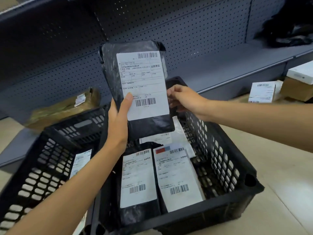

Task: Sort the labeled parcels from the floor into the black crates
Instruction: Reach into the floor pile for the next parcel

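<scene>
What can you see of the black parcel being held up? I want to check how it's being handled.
The black parcel is a flat, glossy plastic-wrapped pack held upright above the right crate, with a white shipping label carrying two barcodes facing the camera. The left hand grips its lower left edge, thumb on the label; the right hand pinches its right edge.

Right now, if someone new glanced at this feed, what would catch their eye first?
First the black parcel with its white label, held upright at centre frame: the left hand grips its lower left edge and the right hand pinches its right edge. Below it stands the right black crate, with labelled parcels lying face up. A second black crate sits at its left.
</scene>
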Motion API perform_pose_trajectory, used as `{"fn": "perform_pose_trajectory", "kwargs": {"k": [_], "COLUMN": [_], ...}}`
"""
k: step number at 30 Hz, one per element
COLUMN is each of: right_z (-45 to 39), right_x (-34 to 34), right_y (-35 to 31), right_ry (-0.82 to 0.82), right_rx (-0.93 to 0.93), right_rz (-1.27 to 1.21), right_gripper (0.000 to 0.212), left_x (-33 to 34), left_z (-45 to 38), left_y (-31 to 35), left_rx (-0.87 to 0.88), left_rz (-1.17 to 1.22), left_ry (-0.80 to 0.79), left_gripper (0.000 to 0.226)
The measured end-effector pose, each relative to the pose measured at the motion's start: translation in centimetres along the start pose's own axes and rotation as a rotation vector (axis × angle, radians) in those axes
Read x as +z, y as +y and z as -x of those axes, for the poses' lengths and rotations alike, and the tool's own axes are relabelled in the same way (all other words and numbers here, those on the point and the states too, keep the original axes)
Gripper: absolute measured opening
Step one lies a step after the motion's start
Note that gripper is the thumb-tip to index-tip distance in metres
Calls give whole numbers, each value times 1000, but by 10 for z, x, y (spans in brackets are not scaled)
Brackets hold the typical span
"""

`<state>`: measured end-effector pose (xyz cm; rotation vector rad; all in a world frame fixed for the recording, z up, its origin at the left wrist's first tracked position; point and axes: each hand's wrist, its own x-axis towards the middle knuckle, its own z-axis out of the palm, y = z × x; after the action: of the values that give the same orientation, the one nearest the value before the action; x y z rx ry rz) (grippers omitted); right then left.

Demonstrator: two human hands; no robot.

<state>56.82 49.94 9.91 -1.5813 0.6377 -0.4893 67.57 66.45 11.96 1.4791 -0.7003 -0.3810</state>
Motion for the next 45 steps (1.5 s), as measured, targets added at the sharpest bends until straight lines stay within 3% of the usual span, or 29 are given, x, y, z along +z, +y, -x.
{"fn": "perform_pose_trajectory", "kwargs": {"k": [4, 7, 9, 14, 22, 28, 30, 35, 40, 45], "right_z": [-10, -23, -31, -49, -59, -75, -82, -92, -102, -116], "right_x": [29, 47, 58, 77, 85, 95, 98, 104, 107, 110], "right_y": [-4, 2, 8, 30, 66, 90, 97, 123, 138, 147], "right_ry": [-124, -164, -185, -128, -138, -123, -116, -172, -272, -377], "right_rx": [-6, 31, 56, 91, 210, 312, 347, 469, 586, 716], "right_rz": [4, -26, -98, -125, -71, -3, -6, 30, -6, 30], "right_gripper": [20, 55, 60, 51, 62, 56, 57, 48, 41, 49], "left_x": [-21, -31, -34, -39, -57, -53, -51, -52, -48, -42], "left_z": [-15, -31, -42, -66, -101, -103, -108, -120, -134, -141], "left_y": [-12, -24, -34, -63, -112, -132, -140, -153, -167, -179], "left_rx": [-42, -77, -91, -120, -196, -252, -229, -425, -581, -674], "left_rz": [-13, -35, -46, -170, -450, -674, -756, -991, -1101, -1274], "left_ry": [49, 68, 77, 9, -131, -277, -363, -542, -610, -719], "left_gripper": [52, 58, 58, 61, 45, 84, 85, 89, 94, 111]}}
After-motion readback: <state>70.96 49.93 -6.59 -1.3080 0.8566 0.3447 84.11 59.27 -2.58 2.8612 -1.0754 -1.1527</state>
